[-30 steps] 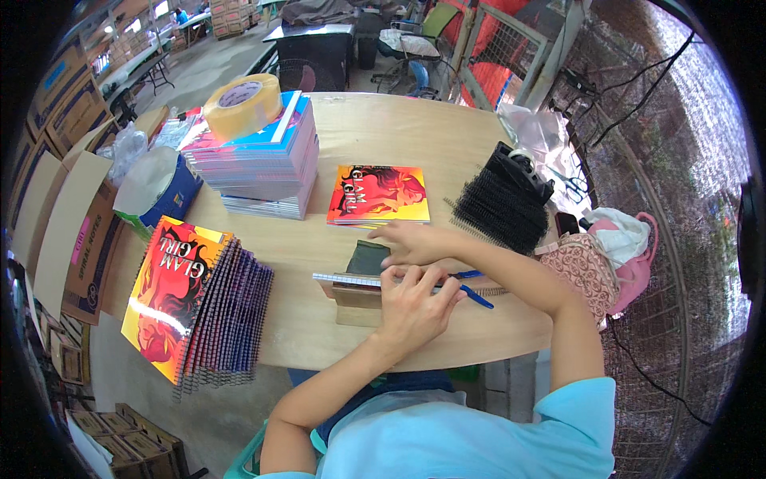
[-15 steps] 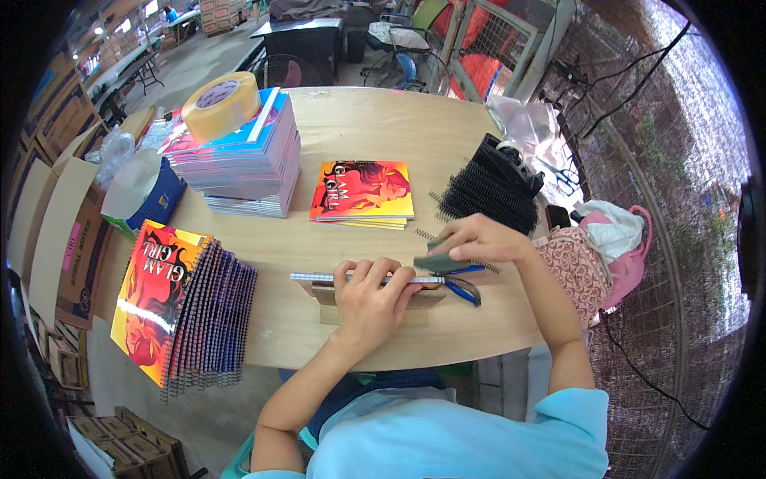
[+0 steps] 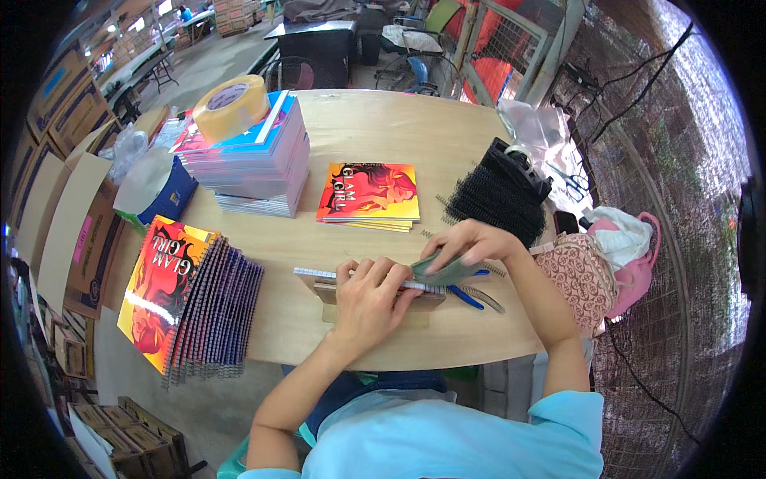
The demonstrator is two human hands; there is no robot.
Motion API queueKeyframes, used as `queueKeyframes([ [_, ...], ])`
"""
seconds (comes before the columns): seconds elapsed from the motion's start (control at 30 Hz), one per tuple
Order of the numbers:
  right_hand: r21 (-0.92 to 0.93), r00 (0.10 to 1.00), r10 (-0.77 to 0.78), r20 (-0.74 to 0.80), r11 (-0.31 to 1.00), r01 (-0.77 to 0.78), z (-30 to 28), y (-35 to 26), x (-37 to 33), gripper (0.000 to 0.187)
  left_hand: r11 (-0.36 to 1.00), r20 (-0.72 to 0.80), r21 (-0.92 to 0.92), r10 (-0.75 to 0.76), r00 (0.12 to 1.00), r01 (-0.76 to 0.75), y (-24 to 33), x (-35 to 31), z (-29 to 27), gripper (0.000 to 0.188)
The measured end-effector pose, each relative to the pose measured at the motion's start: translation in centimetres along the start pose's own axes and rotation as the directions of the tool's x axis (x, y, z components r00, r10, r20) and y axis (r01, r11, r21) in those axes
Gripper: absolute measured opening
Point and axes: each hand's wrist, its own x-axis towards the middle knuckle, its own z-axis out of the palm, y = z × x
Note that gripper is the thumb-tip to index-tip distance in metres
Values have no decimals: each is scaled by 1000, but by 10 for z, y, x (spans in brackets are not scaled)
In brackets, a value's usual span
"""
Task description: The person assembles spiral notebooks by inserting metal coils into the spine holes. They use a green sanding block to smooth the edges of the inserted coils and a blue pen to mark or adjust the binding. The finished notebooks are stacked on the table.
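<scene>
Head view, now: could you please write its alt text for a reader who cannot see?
A person's left grip holds a notebook on edge against a wooden stand, while the right grip holds a green piece near the notebook's right end. Around them on the table are spiral notebooks, stacked books under a tape roll, black coils and a blue-handled tool.

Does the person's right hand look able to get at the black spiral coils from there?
Probably yes: the black spiral coils lie just beyond the right hand with no large object between, though its hold on the green piece might hinder picking.
</scene>
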Motion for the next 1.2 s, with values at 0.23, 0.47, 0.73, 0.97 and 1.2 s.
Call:
queueKeyframes([
  [0.23,-73,985,99,-141,991,-110,2,-5,0,60,991,-37,-114,-71,997,66,-5,-3,1,42],
  [0.47,-54,956,153,-249,984,-172,5,-5,8,56,994,-51,-105,-31,998,25,-9,-5,-3,37],
  [0.73,215,952,156,-265,972,-99,7,14,-2,54,996,-131,59,-56,990,64,-7,-8,-8,23],
  [0.97,-3,929,221,-297,973,-232,10,5,3,57,994,-101,23,-105,989,107,-7,-8,-8,23],
  [1.2,27,942,203,-268,979,-203,7,20,6,53,995,-112,27,-95,989,99,-9,-9,-6,25],
])
